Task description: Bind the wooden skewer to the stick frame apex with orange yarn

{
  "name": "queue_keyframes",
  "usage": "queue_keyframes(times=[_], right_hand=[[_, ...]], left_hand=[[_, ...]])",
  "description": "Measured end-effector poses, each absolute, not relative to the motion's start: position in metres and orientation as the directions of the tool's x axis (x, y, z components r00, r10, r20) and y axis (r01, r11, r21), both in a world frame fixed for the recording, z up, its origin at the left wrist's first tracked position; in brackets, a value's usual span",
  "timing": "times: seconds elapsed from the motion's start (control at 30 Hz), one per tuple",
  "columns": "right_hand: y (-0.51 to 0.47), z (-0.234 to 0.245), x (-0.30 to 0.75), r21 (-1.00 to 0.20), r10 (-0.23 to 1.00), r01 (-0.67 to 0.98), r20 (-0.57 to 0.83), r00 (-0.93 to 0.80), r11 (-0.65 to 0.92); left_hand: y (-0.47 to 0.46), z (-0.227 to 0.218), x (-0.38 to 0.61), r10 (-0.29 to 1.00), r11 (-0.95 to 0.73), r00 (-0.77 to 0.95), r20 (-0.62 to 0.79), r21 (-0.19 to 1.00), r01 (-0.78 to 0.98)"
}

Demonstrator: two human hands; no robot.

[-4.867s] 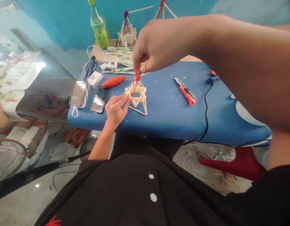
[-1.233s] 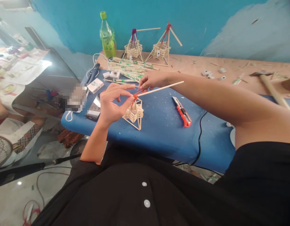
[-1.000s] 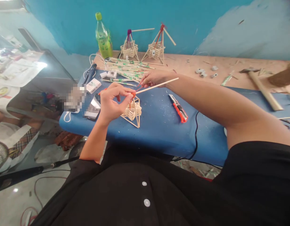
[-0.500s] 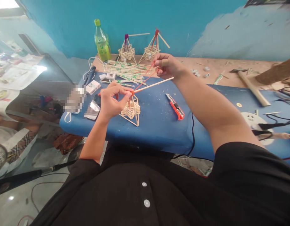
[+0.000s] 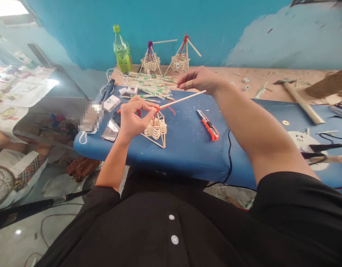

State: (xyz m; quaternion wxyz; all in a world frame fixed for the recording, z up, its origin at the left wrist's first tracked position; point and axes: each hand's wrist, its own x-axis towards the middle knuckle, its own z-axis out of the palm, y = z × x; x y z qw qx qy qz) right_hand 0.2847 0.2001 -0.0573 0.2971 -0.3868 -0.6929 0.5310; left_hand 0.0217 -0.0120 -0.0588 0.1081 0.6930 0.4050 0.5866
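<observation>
— Since half a second ago, what has changed?

— Orange thread (image 5: 171,110) that ran taut from the knot up to the right hand (image 5: 200,79) now hangs slack, its loose end curling on the blue bench (image 5: 187,141) just beyond the left fingers (image 5: 148,111). The right hand itself has barely shifted.

— How are the fingers set?

— On the left hand (image 5: 133,120), thumb and forefinger are pinched on the peak of the stick frame (image 5: 157,129), right at the knot. The right fingers (image 5: 184,84) lie close together and point left; I cannot tell whether any thread is between them.

— And the long stick (image 5: 183,99)?

— Its bound end sits at the left fingertips. From there its long axis runs rightward and away, rising, and passes just under the right fingers without touching them. The right hand is nearer the free end, the left hand nearer the tied end.

— Counts?

— 1 long stick, 1 stick frame below the left fingers, and 2 finished models (image 5: 150,61) well beyond the right fingers. 1 bundle of sticks (image 5: 148,79) lies left of the right fingers. 1 cutter knife (image 5: 208,125) lies right of the left fingers, below the right wrist. 1 bottle (image 5: 120,50) stands beyond the left hand, and 1 hammer (image 5: 300,99) lies far right.
</observation>
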Motion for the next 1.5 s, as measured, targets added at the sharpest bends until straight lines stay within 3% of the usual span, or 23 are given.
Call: queue_keyframes(times=[0.1,0.3,0.53,0.73,0.9,1.1,1.3,1.5], right_hand=[[0.188,-0.057,0.276,-0.972,0.803,0.167,0.032,-0.595,0.163],[0.150,-0.068,0.243,-0.998,0.591,0.061,-0.051,-0.805,-0.003],[0.133,-0.086,0.218,-1.000,0.493,0.006,0.002,-0.870,0.015],[0.116,-0.082,0.219,-0.998,0.577,0.028,0.008,-0.816,0.053],[0.095,-0.086,0.225,-0.996,0.711,-0.075,0.084,-0.698,0.044],[0.065,-0.090,0.248,-0.999,0.779,-0.041,0.010,-0.627,-0.020],[0.013,-0.048,0.263,-0.964,0.816,0.123,0.126,-0.565,0.234],[-0.018,0.016,0.240,-0.684,0.675,0.382,0.219,-0.705,0.621]], left_hand=[[-0.012,-0.059,0.021,0.689,-0.645,-0.015,0.725,0.622,0.444],[-0.011,-0.060,0.022,0.687,-0.652,-0.022,0.726,0.630,0.421],[-0.008,-0.063,0.019,0.689,-0.658,0.002,0.725,0.625,0.420],[-0.007,-0.066,0.018,0.692,-0.655,0.001,0.722,0.626,0.424],[-0.006,-0.068,0.020,0.692,-0.643,-0.016,0.722,0.625,0.443],[-0.005,-0.069,0.021,0.680,-0.650,-0.021,0.733,0.615,0.446],[-0.003,-0.072,0.022,0.668,-0.665,-0.015,0.744,0.606,0.437],[0.000,-0.079,0.024,0.667,-0.668,-0.050,0.743,0.626,0.403]])
